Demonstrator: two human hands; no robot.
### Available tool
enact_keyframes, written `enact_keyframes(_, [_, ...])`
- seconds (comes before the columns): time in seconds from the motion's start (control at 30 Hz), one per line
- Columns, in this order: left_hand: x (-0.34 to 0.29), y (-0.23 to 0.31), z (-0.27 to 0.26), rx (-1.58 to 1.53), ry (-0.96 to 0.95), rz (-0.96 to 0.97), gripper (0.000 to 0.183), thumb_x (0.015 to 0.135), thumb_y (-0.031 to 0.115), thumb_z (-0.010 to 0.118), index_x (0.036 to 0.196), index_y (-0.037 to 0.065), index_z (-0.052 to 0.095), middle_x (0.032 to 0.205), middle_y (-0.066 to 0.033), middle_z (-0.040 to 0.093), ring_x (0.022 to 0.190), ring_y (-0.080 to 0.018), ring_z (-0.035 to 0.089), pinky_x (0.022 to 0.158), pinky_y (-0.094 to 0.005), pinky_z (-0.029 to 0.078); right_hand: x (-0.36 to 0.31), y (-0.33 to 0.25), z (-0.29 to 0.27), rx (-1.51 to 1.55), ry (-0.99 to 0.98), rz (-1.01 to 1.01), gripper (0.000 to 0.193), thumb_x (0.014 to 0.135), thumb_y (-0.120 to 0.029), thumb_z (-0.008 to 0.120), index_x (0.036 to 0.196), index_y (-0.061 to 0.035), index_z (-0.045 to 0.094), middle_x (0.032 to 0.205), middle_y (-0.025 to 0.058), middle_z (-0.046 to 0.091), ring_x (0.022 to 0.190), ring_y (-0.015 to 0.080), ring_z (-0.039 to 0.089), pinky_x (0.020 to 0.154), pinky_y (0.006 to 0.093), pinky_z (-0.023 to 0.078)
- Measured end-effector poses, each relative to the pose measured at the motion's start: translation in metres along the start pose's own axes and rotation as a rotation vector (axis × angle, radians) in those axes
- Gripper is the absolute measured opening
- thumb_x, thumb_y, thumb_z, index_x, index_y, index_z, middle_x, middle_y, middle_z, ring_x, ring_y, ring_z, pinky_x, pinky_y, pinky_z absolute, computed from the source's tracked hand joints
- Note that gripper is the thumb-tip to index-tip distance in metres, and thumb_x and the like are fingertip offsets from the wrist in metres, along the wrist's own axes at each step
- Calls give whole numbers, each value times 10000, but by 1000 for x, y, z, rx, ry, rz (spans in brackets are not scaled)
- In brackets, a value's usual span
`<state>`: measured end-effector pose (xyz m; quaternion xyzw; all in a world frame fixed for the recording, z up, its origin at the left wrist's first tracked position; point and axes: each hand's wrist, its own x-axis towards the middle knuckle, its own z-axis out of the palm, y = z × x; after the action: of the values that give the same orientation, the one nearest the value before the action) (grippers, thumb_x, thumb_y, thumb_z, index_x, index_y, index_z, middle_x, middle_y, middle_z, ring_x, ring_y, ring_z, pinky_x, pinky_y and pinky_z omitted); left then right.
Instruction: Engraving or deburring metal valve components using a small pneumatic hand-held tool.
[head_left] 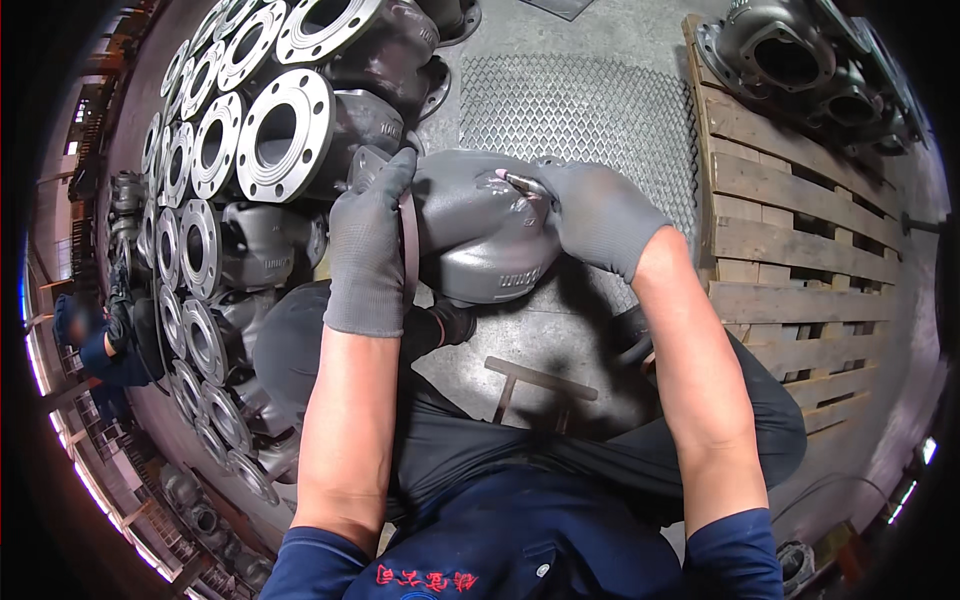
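Observation:
A dark grey cast valve body (490,225) with raised lettering lies in front of me, its flange (409,245) toward the left. My left hand (370,235), in a grey knitted glove, grips that flange at its upper edge, the thumb along the rim. In my gloved right hand (600,210), closed, is a slim pencil-like die grinder (528,185). Its pink tip (502,174) meets the top of the casting, where a light, scuffed patch shows. The fingers partly cover the grinder's body.
Rows of flanged valve bodies (285,135) are stacked close on the left. Beyond the casting lies a diamond-pattern metal mesh sheet (580,105). On the right a wooden pallet (790,235) carries more castings (790,60). A T-shaped bar (540,378) stands between my legs. Another person (110,335) is far left.

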<state>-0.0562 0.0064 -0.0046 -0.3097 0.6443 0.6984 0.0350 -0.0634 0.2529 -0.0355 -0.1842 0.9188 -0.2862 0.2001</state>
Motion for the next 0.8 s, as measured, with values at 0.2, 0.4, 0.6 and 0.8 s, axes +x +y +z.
enact_keyframes(0.2, [-2, 1, 4, -43, 10, 0, 346, 976, 270, 833, 1114, -37, 753, 990, -97, 759, 796, -172, 712, 739, -298, 567, -1, -2, 3, 5, 35, -35, 373, 889, -28, 625, 1251, -60, 706, 1050, 253, 748, 1020, 461, 721, 913, 527, 573])
enact_keyframes(0.4, [-5, 4, 8, -38, 10, 7, 354, 972, 274, 837, 1116, -38, 749, 984, -89, 753, 800, -168, 706, 752, -304, 572, -10, 1, 13, 52, 82, 33, 345, 912, -31, 606, 1244, -33, 699, 1052, 266, 744, 1008, 471, 715, 908, 543, 567])
enact_keyframes(0.6, [6, 2, 8, -19, 16, 39, 366, 963, 264, 840, 1135, -47, 753, 1003, -94, 756, 842, -174, 717, 778, -320, 584, -26, 16, 8, 277, 114, 187, 309, 948, -80, 613, 1238, -26, 706, 1087, 266, 742, 1026, 462, 716, 921, 515, 556])
enact_keyframes(0.8, [4, 20, 25, -35, -79, -82, 415, 917, 211, 859, 1198, -62, 722, 1072, -139, 746, 910, -239, 737, 880, -350, 606, -97, 78, 39, 368, 375, 467, 428, 998, -70, 576, 1416, -18, 654, 1018, 152, 777, 824, 228, 744, 785, 374, 586])
